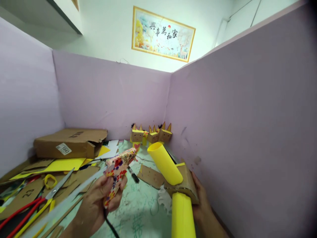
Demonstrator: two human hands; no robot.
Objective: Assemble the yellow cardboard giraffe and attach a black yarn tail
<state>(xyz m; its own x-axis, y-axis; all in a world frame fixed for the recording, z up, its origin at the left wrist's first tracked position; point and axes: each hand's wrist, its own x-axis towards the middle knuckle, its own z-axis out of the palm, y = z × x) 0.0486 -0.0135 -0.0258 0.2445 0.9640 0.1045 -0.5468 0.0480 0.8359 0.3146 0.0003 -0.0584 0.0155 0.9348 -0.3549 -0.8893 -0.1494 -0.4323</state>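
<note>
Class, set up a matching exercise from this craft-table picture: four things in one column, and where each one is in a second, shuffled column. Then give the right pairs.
Things:
1. glue gun
2. yellow paper tubes
3. scissors
4. small cardboard figures

Places:
A. standing in the far corner against the purple wall
B. gripped in the left hand
C. lying on the cardboard scraps at the left
D. held, with a cardboard piece, by the right hand

Pairs: 1-B, 2-D, 3-C, 4-A
</note>
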